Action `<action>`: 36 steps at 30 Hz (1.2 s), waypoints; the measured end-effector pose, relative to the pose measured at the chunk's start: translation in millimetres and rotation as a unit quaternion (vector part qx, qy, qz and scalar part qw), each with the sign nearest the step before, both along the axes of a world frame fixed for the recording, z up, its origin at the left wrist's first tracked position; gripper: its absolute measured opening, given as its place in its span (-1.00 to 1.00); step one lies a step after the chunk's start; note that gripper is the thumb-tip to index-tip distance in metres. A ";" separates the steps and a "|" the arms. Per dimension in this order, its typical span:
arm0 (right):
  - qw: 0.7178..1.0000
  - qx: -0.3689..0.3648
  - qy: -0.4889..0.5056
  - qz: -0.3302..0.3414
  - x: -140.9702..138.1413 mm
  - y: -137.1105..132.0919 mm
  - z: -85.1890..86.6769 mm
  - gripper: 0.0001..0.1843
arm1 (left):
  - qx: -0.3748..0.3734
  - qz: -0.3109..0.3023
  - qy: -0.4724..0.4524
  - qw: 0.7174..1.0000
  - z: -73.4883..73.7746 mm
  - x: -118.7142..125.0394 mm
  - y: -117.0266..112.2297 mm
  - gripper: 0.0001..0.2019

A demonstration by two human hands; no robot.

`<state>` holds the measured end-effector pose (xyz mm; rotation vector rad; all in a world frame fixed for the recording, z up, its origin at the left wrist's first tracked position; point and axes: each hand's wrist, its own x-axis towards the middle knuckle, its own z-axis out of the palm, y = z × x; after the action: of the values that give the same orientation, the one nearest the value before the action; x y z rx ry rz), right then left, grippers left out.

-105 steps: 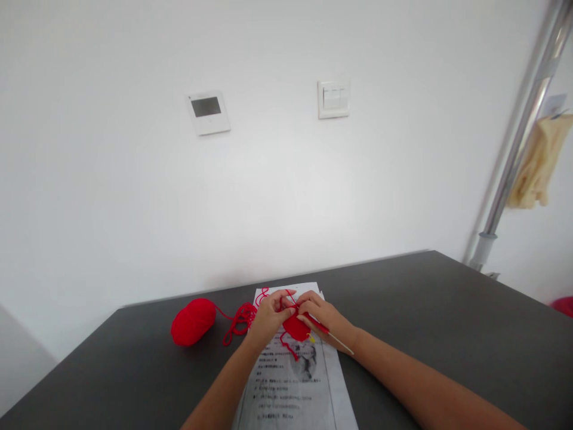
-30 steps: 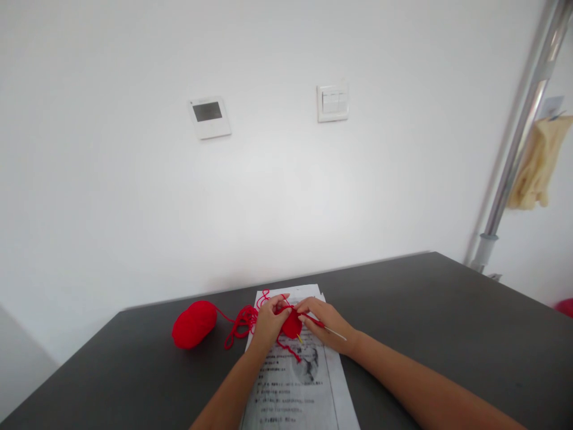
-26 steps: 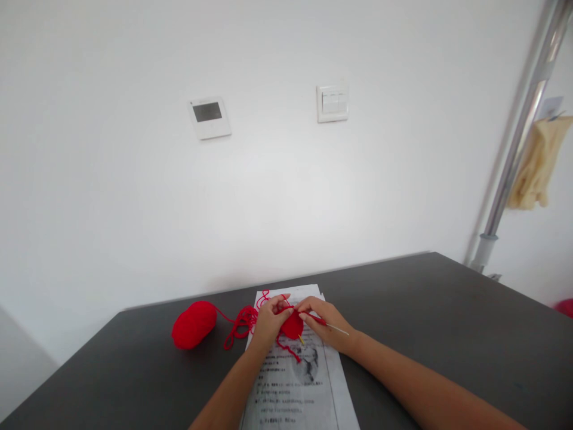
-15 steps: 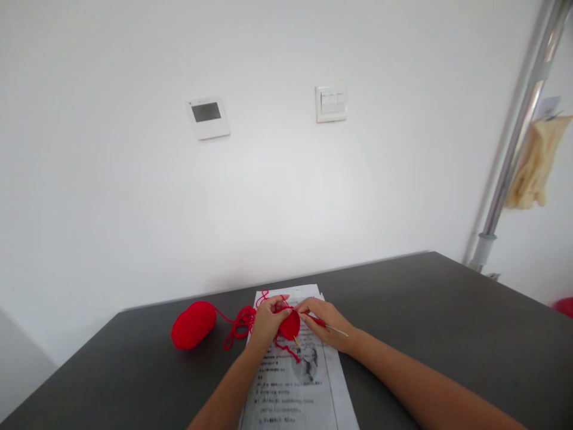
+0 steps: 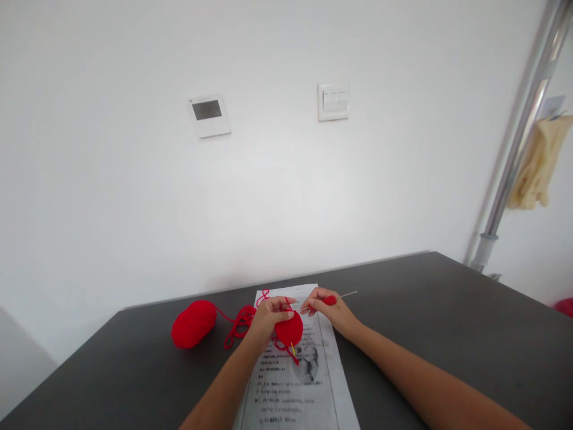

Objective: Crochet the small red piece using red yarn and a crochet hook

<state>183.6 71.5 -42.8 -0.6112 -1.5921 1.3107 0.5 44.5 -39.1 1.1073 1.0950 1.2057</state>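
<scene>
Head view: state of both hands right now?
Left hand: closed, pinching the red round piece.
Right hand: closed, holding the red-handled hook.

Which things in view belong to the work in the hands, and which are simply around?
Part of the work:
round red piece, in the left hand
red-handled hook, in the right hand
yarn ball
small yellow item
printed paper, probably

Simply around:
wall panel
wall switch
metal pole
hanging cloth
</scene>
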 end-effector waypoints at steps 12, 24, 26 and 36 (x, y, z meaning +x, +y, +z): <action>0.937 -0.225 0.161 0.213 6.2 3.8 0.8 -0.78 | -0.042 -0.105 -0.149 0.982 4.0 0.1 -7.8 -0.65; 0.921 -0.265 0.228 0.174 -9.2 -3.6 -2.7 -0.78 | -0.034 -0.068 -0.140 0.987 8.7 -3.2 -9.7 -0.70; 0.934 -0.233 0.233 0.138 -11.3 -5.5 -1.2 -0.77 | -0.035 -0.048 -0.140 0.988 7.9 -2.5 -8.5 -0.73; 0.994 0.104 -0.010 -0.021 -8.7 -13.4 -1.9 -0.76 | -0.101 -0.064 -0.141 0.983 -0.4 -5.0 -5.6 -0.79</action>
<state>174.8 58.1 -44.7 -0.5277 -1.6962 1.0934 -4.5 38.9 -39.5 0.8100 0.8928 1.0856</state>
